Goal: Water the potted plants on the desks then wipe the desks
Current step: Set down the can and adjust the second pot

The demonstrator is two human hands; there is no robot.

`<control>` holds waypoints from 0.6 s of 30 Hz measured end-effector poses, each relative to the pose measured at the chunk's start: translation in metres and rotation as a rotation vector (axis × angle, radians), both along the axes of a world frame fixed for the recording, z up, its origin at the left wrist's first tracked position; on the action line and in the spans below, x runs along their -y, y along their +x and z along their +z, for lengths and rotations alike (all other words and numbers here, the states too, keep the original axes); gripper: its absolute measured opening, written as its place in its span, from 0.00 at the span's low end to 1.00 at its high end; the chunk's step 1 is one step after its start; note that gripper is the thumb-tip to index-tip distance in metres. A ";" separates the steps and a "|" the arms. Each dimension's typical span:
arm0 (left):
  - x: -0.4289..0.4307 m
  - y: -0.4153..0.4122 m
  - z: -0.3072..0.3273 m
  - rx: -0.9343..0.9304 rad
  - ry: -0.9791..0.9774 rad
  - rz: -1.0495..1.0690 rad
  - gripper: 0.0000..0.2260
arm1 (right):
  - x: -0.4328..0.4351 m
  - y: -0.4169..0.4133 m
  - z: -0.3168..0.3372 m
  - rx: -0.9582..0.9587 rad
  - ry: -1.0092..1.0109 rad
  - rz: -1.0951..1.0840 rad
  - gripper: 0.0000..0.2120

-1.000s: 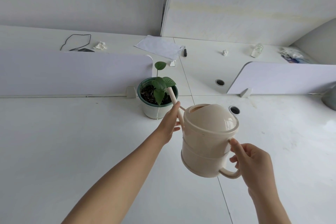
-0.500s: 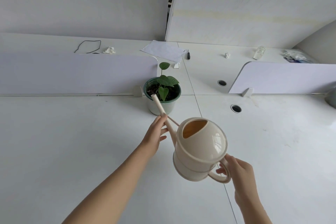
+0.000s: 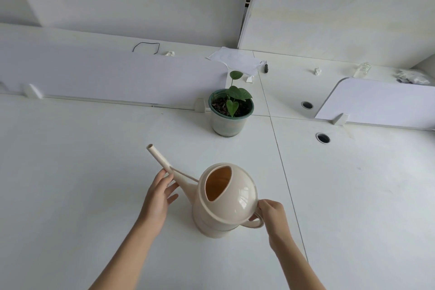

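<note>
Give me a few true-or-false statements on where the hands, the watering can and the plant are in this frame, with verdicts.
1. The right hand grips the handle of the beige plastic watering can. True.
2. The can's spout is over the soil of the green-rimmed potted plant. False: its tip is short of the pot and off to one side, apart from it.
3. The left hand touches the spout. True.
4. The plant stands behind the white divider panel. False: it stands on the near desk, by the panel's rounded end.
5. A sheet of white paper lies on the far desk. True.
</note>
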State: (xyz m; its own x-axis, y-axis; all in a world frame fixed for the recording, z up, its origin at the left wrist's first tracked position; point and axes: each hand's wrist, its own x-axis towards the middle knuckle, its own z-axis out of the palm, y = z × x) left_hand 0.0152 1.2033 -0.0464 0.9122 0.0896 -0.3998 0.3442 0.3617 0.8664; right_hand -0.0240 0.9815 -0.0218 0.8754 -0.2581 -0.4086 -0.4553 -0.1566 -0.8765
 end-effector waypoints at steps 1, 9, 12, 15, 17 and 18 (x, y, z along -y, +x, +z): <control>-0.003 -0.004 -0.001 -0.003 -0.006 0.022 0.11 | -0.002 0.000 -0.002 -0.002 -0.002 0.017 0.07; -0.018 -0.026 -0.009 -0.034 -0.034 0.134 0.11 | -0.013 -0.001 -0.018 0.005 -0.015 0.100 0.07; -0.019 -0.028 -0.014 -0.048 -0.048 0.172 0.12 | -0.013 0.001 -0.023 0.016 -0.014 0.132 0.10; -0.018 -0.026 -0.016 -0.059 -0.059 0.189 0.15 | -0.012 0.004 -0.028 0.026 -0.014 0.169 0.09; -0.018 -0.026 -0.017 -0.074 -0.058 0.186 0.14 | -0.011 0.005 -0.030 0.032 -0.019 0.205 0.08; -0.019 -0.025 -0.018 -0.079 -0.054 0.182 0.13 | -0.011 0.006 -0.030 0.031 -0.023 0.218 0.08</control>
State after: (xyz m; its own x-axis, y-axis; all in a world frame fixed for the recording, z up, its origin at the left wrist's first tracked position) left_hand -0.0103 1.2224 -0.0645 0.8483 0.2263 -0.4787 0.3354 0.4697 0.8166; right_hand -0.0181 0.9927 -0.0516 0.9236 -0.0702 -0.3768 -0.3813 -0.2688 -0.8845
